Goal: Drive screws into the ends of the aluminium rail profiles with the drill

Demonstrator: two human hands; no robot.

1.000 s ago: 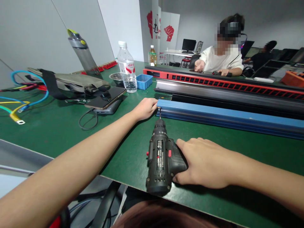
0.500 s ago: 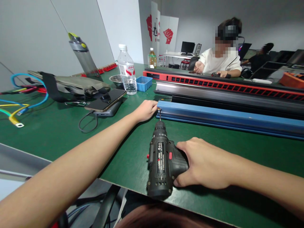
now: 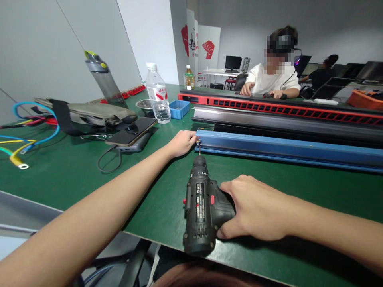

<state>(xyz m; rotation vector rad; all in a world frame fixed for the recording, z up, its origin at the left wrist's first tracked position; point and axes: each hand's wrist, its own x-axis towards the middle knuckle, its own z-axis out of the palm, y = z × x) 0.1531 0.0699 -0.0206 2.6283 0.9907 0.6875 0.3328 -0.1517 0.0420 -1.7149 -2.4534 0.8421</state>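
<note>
My right hand (image 3: 254, 207) is wrapped around the grip of a black cordless drill (image 3: 200, 211), which lies on its side with its chuck facing away from me. The drill's thin bit (image 3: 200, 149) reaches the near left end of a long blue metal profile (image 3: 287, 148). At that same end my left hand (image 3: 183, 142) is closed, its fingers pressed against the profile's edge. Those fingertips are partly hidden. A small dark piece, perhaps a screw, sits where the bit meets the profile; it is too small to make out.
Behind the blue profile lie a grey profile (image 3: 251, 120) and a long black-and-red part (image 3: 269, 107). Leftward are a water bottle (image 3: 160, 101), blue tray (image 3: 179, 109), phone (image 3: 131, 131), bag (image 3: 89, 113) and cables (image 3: 18, 161). A person (image 3: 269, 79) sits across the green table (image 3: 143, 207).
The view has tilted up a little, so things sit slightly lower. My hands, the drill and the profile keep their places together. The person opposite has lowered one hand to the table.
</note>
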